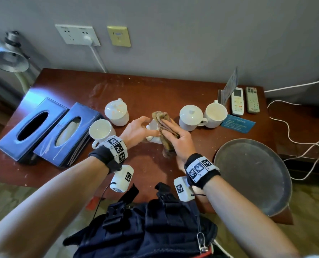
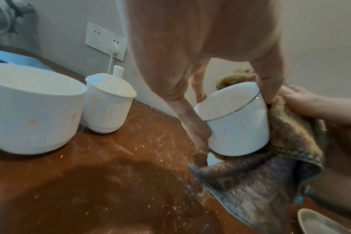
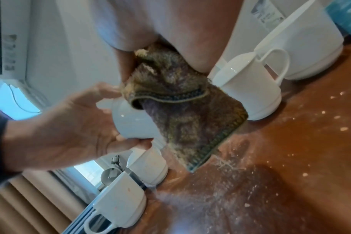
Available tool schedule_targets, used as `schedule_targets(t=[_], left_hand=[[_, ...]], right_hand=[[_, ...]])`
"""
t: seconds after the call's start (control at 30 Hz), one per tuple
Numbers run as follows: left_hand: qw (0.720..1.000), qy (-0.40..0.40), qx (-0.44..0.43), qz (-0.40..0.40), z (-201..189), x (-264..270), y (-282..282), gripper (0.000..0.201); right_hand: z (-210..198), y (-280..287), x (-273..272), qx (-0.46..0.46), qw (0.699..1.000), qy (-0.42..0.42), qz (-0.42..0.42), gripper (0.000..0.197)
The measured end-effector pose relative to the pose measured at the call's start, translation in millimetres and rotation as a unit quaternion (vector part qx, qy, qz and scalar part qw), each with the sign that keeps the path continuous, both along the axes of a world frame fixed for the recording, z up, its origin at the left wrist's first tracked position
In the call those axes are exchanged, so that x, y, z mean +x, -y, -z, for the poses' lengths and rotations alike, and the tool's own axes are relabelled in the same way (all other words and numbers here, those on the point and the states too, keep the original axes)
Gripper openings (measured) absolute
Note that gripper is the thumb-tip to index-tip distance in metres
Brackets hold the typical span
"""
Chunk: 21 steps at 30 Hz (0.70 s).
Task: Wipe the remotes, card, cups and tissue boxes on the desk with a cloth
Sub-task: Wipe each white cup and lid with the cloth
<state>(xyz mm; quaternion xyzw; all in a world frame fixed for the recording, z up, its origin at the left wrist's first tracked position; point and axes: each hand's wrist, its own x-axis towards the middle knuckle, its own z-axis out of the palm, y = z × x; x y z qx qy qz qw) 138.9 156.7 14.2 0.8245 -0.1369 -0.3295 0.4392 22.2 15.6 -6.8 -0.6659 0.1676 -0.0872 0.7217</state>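
My left hand [image 1: 139,127] grips a tilted white cup [image 2: 235,121] between thumb and fingers, just above the middle of the brown desk [image 1: 155,94]. My right hand [image 1: 175,135] holds a brown-grey cloth [image 1: 163,121] wrapped against the cup's right side; the same cloth [image 3: 186,114] hangs down toward the desk. Two lidded cups [image 1: 116,112] [image 1: 191,115] and two open cups [image 1: 101,131] [image 1: 215,113] stand around. Two blue tissue boxes [image 1: 32,127] [image 1: 69,133] lie at the left. Two remotes [image 1: 237,101] [image 1: 252,99] and a blue card [image 1: 237,123] lie at the right.
A round grey tray [image 1: 251,175] overhangs the desk's front right corner. A clear card stand [image 1: 229,86] leans by the wall behind the remotes. White cables [image 1: 294,138] trail off to the right, a desk lamp [image 1: 8,56] stands at the far left. Crumbs and dust speckle the desk top.
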Motion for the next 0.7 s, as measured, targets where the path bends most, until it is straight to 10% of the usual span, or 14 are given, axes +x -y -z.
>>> schedule_targets(t=[0.27,0.7], left_hand=[[0.987,0.142,0.035,0.073,-11.8,-17.1,10.5,0.072],[0.999,-0.04,-0.023,-0.014,-26.6,-11.8,23.8,0.082]], right_hand=[[-13.8,13.3,21.8,0.175,0.979,-0.071,0.072,0.021],[-37.6,25.0,18.8,0.102,0.993,0.004,0.065,0.027]])
